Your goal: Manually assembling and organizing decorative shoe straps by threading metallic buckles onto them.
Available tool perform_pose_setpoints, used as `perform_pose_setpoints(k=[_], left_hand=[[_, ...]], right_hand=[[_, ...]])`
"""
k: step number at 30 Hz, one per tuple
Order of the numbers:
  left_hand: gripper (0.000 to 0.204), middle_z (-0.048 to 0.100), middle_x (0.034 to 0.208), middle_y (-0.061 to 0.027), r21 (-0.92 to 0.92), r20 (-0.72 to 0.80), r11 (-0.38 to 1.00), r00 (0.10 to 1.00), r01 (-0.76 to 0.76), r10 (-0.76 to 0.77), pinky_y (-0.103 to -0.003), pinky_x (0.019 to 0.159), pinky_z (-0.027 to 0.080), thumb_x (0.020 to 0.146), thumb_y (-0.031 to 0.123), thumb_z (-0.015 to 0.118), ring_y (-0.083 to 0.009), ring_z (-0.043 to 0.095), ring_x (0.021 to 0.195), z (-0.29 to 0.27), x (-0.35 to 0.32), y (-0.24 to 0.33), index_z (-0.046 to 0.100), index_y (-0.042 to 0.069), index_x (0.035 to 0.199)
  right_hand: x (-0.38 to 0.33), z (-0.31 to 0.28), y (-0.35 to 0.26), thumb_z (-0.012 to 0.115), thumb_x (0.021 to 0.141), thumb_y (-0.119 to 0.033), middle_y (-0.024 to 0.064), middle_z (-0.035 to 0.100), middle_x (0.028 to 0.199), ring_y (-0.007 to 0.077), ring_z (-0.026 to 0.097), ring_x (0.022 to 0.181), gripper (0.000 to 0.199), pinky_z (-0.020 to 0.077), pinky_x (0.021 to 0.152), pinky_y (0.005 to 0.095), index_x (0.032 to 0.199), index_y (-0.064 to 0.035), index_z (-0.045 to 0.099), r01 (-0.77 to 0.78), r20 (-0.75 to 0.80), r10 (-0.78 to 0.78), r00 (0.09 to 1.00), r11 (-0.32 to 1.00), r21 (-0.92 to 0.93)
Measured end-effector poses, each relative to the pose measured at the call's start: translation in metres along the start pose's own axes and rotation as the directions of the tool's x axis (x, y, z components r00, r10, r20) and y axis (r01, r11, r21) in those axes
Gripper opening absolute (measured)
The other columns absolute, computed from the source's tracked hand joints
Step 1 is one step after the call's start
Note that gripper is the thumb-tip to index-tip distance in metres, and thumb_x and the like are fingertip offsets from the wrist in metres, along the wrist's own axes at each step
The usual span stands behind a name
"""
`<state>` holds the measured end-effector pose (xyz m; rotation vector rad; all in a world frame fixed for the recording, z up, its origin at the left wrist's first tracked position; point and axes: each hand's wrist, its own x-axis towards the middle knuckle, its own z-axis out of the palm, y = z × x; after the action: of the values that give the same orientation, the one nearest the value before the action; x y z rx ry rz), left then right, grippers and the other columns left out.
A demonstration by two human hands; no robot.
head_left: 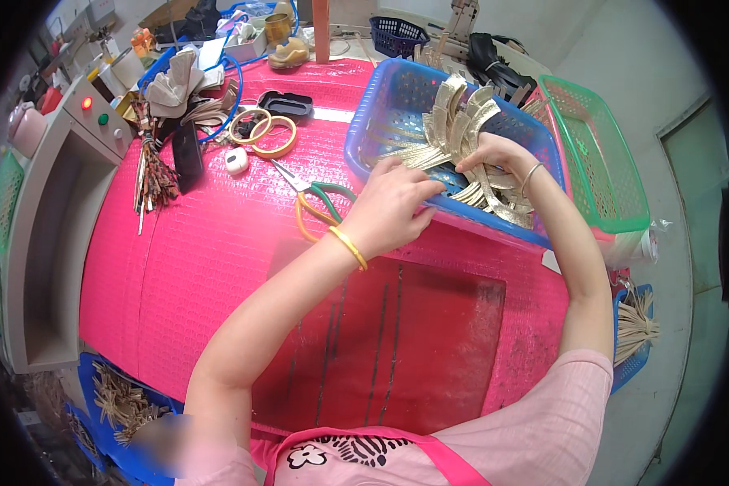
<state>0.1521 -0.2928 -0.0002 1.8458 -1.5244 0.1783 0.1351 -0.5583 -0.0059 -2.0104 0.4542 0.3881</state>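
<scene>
Reaching into the blue basket (370, 121) at the far side of the pink tabletop (219, 267), both hands work among a heap of gold strips (454, 134). The left hand (390, 206) rests over the basket's near rim, fingers curled together on strips at the edge; the right hand (494, 154) is closed on a fanned bunch deeper inside. Most strips lie loose in the basket, so the sorting looks barely begun, with none set out on the tabletop. Green-handled scissors (312, 194) lie just beside the left hand, and tape rolls (263, 130) sit well apart. A green basket (603, 154) stands beside the blue one.
</scene>
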Motion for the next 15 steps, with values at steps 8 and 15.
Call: perform_pose_setpoints(k=[8,15], left_hand=[[0.024,0.061,0.091,-0.0096,-0.819,-0.047,0.535,0.905,0.208,-0.424,-0.026,0.076,0.042,0.073,0.008,0.052,-0.0135,0.055,0.085,-0.014,0.016,0.015,0.060,-0.002,0.093],[0.061,0.041,0.122,-0.0073,-0.948,-0.067,0.316,0.955,0.029,-0.290,-0.026,0.090,0.033,0.079,0.026,0.058,-0.0123,0.042,0.106,-0.022,0.019,0.100,0.032,-0.002,0.126]], right_hand=[[-0.027,0.011,-0.025,0.071,0.056,-0.007,0.0084,0.057,0.084,0.0194,0.056,0.076,0.052,0.0435,0.068,0.0283,0.103,0.0033,0.051,-0.195,-0.198,0.165,0.966,0.970,-0.148],[-0.125,0.031,-0.121,0.062,0.061,-0.002,0.0063,0.055,0.078,0.0193,0.055,0.065,0.032,0.0425,0.054,0.0289,0.090,-0.0032,0.051,0.239,-0.568,-0.555,0.608,0.810,-0.536]])
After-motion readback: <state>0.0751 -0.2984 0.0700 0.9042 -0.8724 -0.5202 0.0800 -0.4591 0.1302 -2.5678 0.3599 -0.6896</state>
